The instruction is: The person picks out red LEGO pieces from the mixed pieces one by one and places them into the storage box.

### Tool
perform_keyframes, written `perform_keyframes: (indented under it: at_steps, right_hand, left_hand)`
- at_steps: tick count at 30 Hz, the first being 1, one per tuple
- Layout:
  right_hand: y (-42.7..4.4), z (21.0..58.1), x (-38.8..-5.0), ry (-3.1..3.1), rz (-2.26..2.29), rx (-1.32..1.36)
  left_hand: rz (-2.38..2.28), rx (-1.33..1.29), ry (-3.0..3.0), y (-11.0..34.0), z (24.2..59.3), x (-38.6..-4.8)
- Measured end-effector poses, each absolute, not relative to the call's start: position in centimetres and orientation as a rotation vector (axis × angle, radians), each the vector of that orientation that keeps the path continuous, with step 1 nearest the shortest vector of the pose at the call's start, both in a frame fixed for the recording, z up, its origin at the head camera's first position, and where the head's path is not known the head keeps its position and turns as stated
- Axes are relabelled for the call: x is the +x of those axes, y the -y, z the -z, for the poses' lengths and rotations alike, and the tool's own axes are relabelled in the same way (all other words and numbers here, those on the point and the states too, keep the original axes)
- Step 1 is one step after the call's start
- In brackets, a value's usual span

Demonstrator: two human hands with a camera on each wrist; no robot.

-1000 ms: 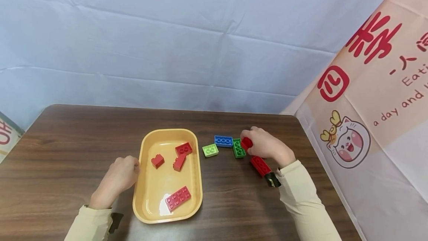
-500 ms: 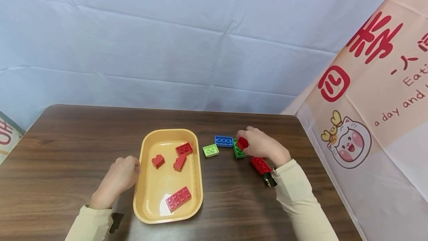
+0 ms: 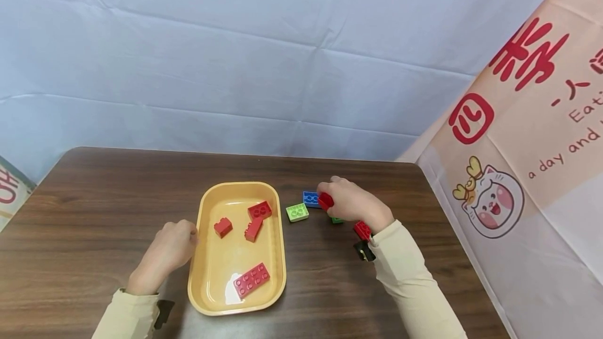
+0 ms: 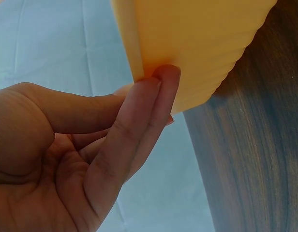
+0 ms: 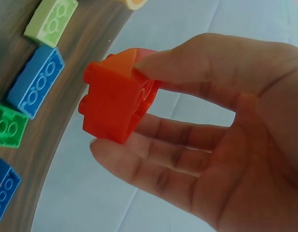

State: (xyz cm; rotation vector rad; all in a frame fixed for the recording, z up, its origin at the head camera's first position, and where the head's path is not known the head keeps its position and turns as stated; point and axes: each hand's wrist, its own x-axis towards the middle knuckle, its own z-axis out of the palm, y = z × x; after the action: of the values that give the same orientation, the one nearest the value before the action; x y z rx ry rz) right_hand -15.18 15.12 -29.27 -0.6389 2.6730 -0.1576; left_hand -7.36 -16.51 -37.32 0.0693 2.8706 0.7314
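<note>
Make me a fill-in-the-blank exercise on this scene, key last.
1. The right hand holds a toy brick coloured ____.
2. The left hand pinches a tray coloured ____.
3. The red bricks inside it number ____.
4. The table brick nearest the tray is light ____.

Missing words: red; yellow; four; green.

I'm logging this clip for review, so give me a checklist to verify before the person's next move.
1. Right hand grips a red brick: ok, pinched away from the palm.
2. Left hand on the tray: ok, it pinches the edge.
3. Bare space inside the tray: ok, between the four red bricks.
4. Held brick apart from the blue brick: ok, right wrist view.
5. Low straight path to the tray: not ok, the lime brick lies between.
</note>
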Motion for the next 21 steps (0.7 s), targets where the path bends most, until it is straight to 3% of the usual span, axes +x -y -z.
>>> perform_keyframes:
  at_steps: [21]
  right_hand:
    - [-9.6,28.7,-14.9,-2.640,0.111,-0.769]
  left_hand:
    - [-0.726,0.064,-2.889,16.4,37.4,-7.2]
